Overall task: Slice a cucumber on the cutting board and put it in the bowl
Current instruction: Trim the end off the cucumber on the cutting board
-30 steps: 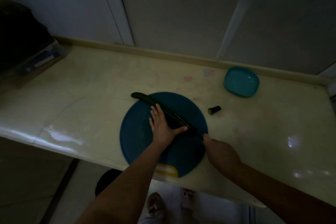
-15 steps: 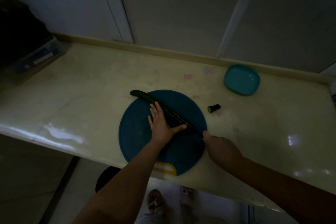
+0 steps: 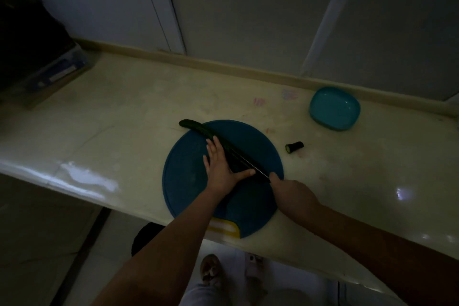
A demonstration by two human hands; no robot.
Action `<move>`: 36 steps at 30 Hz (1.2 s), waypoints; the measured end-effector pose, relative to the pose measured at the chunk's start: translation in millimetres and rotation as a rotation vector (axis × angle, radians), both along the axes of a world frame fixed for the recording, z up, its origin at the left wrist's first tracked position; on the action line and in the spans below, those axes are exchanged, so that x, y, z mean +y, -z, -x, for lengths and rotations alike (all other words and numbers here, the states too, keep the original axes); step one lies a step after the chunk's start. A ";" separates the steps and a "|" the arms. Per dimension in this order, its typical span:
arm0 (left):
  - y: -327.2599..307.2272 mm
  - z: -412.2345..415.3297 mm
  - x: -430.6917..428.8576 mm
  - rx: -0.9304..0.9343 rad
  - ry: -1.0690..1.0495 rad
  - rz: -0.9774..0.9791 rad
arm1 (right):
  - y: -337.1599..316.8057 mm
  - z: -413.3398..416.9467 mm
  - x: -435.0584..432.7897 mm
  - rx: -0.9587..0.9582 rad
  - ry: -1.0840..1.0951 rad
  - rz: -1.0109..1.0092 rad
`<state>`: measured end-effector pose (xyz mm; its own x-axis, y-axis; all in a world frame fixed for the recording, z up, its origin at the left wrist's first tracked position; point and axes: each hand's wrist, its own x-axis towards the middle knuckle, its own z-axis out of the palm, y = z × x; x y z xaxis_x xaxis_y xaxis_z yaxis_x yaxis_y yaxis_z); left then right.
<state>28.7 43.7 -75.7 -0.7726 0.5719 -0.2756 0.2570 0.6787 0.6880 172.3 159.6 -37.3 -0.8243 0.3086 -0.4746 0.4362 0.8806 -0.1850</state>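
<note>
cucumber point(image 3: 198, 129) under left hand point(image 3: 221, 169), knife point(image 3: 250, 164), stub point(image 3: 294, 147), bowl point(image 3: 334, 108) beyond

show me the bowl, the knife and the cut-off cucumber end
bowl point(image 3: 332, 107), head view, on its bare inner floor.
knife point(image 3: 258, 170), head view, on the pale edge of the blade.
cut-off cucumber end point(image 3: 295, 146), head view, on the dark skin at its middle.

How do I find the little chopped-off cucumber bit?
Start at the pale counter, then find the round blue cutting board. Just off its right edge, toward the teal bowl, lies the cucumber stub: short, dark, alone, with one pale cut face.
</note>
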 end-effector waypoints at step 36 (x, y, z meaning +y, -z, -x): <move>-14.3 52.0 -17.2 0.227 0.109 0.202 | 9.8 -58.6 0.2 -0.030 0.084 -0.006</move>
